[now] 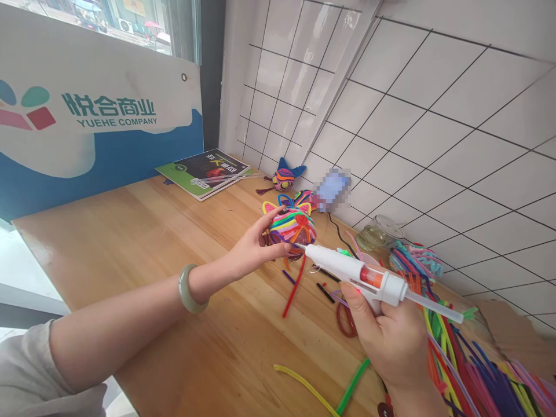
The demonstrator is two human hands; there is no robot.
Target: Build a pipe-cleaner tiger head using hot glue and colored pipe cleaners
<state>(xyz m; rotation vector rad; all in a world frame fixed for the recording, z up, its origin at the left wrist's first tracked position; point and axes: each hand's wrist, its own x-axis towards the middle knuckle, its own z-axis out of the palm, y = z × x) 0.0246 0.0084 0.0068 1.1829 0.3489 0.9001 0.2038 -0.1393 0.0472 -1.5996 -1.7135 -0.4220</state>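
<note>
My left hand (263, 240) grips a striped ball-shaped craft (293, 223) by its left side, thumb below and fingers on top. Colourful pipe cleaners cover the craft, with yellow and pink ear shapes and a blue loop on top. In my right hand (382, 333) is a white hot glue gun (343, 266), a clear glue stick poking out of its back end. Its nozzle tip is at the lower front of the craft; whether it touches cannot be made out. A red pipe cleaner (294, 286) lies on the table below the craft.
Two similar crafts, one with blue ears (284, 174), sit by the tiled wall near a blurred phone (332, 190). A book (208, 171) lies at the back left. A glass jar (380, 233) and piles of pipe cleaners (478, 370) line the right side of the wooden table (195, 353).
</note>
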